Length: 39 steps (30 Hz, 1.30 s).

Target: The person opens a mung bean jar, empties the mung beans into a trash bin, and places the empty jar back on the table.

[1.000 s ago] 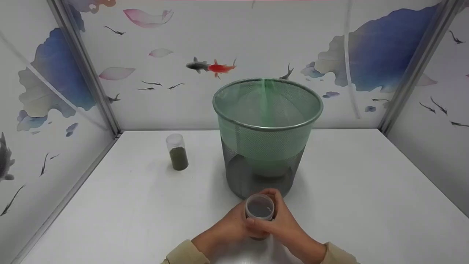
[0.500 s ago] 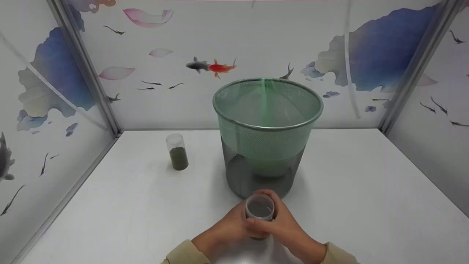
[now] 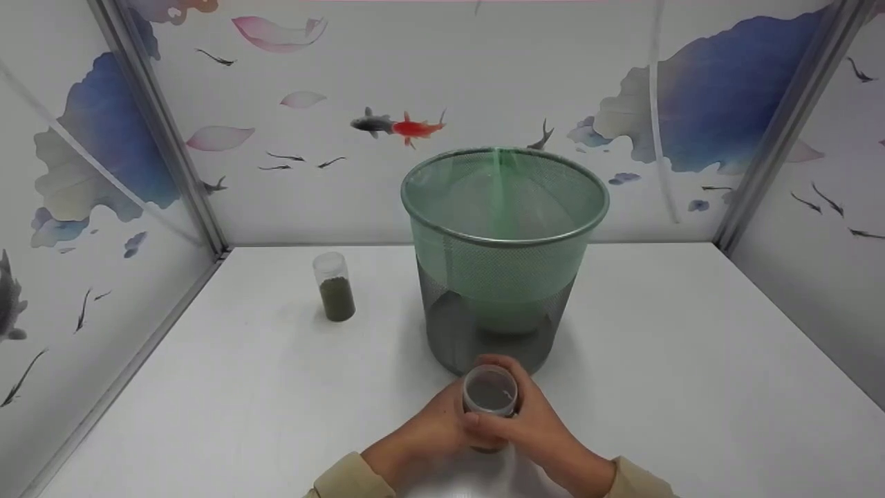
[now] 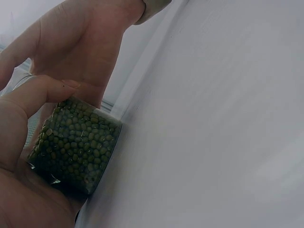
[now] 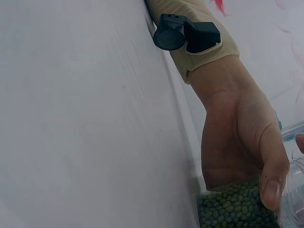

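The left arm [image 3: 388,449] and right arm [image 3: 586,467] angle inward from well apart, so that the left hand [image 3: 442,418] and right hand [image 3: 536,416] meet, well short of the far edge of the tabletop [image 3: 207,401]. Both hands are curled in a grip; the right thumb [image 3: 489,422] stretches across toward the left hand.

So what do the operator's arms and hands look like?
Left hand and right hand are bare, no gloves visible. Left sleeve and right sleeve are plain beige. A black device, part round and part boxy, sits on the left one. No cables or markings show.
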Motion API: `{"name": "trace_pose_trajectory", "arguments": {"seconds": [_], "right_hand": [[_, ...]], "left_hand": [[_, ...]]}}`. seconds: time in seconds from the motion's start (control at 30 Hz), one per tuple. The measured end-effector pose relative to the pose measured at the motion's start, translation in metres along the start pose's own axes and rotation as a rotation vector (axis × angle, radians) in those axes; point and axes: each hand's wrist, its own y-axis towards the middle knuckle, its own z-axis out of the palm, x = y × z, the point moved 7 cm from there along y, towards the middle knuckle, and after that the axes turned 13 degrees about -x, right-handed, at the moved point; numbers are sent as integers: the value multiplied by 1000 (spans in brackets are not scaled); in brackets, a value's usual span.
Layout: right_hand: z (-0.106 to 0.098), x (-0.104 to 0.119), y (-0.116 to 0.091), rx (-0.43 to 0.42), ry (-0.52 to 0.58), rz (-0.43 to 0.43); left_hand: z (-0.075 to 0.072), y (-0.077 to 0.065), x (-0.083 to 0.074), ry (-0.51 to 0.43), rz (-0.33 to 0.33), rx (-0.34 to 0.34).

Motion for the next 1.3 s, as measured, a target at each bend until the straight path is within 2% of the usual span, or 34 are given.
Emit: {"name": "trace_pose_trajectory", "arguments": {"seconds": [0.6, 1.0, 1.3], "right_hand": [[-3, -3, 1, -61, 3, 47], [0, -2, 1, -4, 12, 6], [0, -2, 1, 6, -9, 17]], "left_hand": [[3, 2, -2, -12, 27, 27], [1, 2, 1, 10, -10, -5], [0, 1, 1, 33, -32, -22]]}}
